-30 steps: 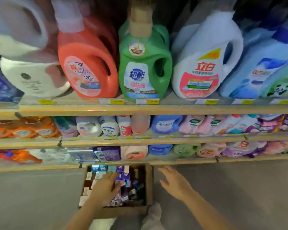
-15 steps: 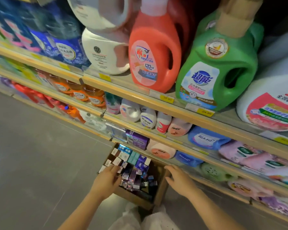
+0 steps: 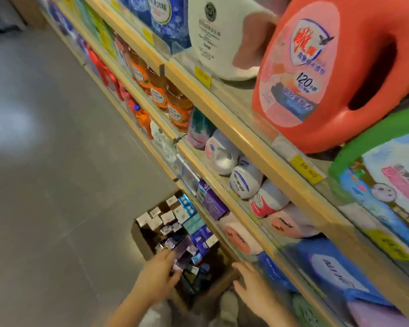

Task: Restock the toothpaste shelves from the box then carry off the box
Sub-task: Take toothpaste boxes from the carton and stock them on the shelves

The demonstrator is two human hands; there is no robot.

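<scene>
Since 1 s ago our left hand [image 3: 159, 277] has closed on a purple toothpaste carton [image 3: 182, 252] inside the cardboard box [image 3: 139, 239] below the shelves; right hand [image 3: 253, 283] open at its rim, restocking begins.

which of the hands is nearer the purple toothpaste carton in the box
Left. The left hand touches the purple carton inside the box; the right hand is at the box's shelf-side edge, apart from it.

Shop aisle with a grey floor and wooden-edged shelves

The smooth grey floor [image 3: 57, 185] shows a pale patch of reflected light at the left. Long shelves [image 3: 246, 138] with light wooden edges run diagonally, carrying yellow price tags [image 3: 306, 169] and many detergent bottles [image 3: 316, 79].
</scene>
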